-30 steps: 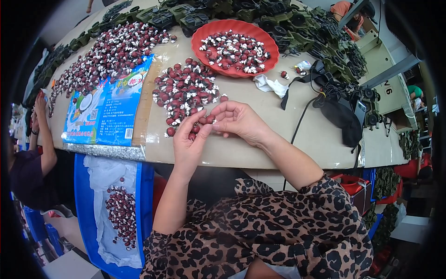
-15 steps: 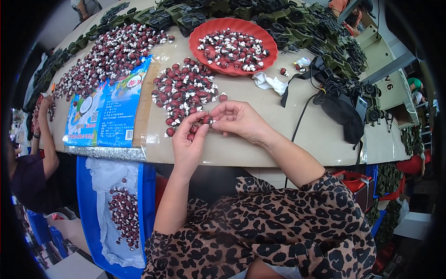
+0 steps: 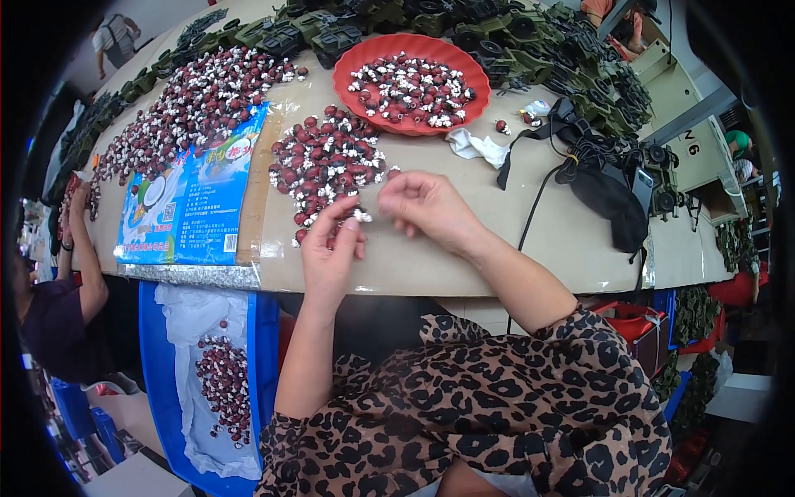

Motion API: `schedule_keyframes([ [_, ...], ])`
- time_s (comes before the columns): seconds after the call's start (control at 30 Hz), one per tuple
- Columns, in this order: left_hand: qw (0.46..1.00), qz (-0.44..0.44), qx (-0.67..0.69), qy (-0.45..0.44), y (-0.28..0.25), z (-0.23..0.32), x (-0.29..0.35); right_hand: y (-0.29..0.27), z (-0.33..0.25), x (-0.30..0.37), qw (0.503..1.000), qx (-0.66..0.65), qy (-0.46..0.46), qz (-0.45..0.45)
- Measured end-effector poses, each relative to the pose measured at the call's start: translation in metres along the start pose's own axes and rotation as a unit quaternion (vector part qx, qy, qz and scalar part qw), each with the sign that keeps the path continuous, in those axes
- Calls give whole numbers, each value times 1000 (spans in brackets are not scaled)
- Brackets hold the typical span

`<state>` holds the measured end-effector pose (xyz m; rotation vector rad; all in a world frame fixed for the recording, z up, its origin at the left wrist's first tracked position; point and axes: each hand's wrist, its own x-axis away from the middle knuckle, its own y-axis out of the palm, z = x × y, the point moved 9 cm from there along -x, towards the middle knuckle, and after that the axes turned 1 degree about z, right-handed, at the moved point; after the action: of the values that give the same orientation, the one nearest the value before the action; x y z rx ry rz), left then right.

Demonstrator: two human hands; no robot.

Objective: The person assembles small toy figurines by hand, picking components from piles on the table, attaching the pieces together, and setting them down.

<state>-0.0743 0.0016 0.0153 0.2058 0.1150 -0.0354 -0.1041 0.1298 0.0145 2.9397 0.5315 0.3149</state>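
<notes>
My left hand (image 3: 330, 253) is closed, pinching a small dark red and white figure piece (image 3: 362, 216) between thumb and fingertips; the white end points toward my right hand. My right hand (image 3: 432, 214) hovers just right of it, fingers bent and smeared by motion, so whether anything is in them cannot be seen. Right behind my hands lies a pile of the same red and white pieces (image 3: 319, 161) on the tan table. One loose red piece (image 3: 393, 172) sits beside my right fingertips.
Beyond the pile stands a red scalloped bowl (image 3: 346, 74) with more pieces. A blue printed cardboard sheet (image 3: 195, 207) and a larger heap (image 3: 199, 99) lie left. Green toy vehicles (image 3: 530, 41) line the back. Right are white tissue (image 3: 480, 147) and a black strap (image 3: 609, 203). A blue bin (image 3: 157, 364) stands below; a co-worker's arm (image 3: 87, 257) reaches in at left.
My right hand has drawn back to the right, away from the piece both hands were touching. That piece stays in my left hand, with its white end now showing.
</notes>
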Motion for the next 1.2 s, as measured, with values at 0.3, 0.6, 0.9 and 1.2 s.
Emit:
schedule_keyframes([
  [0.3, 987, -30, 157, -17, -3, -2, -1, -15, -36, 0, 803, 532, -198, 180],
  [0.6, 990, -43, 133, 4, -2, -3, 2, -3, 2, -6, 1000, -8, 11, -3],
  [0.9, 998, 15, -59, 17, 6, 7, 2, 16, 12, 3, 981, -173, 49, -69],
  [1.2, 996, 11, -89, 8, 0, -2, 1, 15, 16, 5, 978, -173, 104, -57],
])
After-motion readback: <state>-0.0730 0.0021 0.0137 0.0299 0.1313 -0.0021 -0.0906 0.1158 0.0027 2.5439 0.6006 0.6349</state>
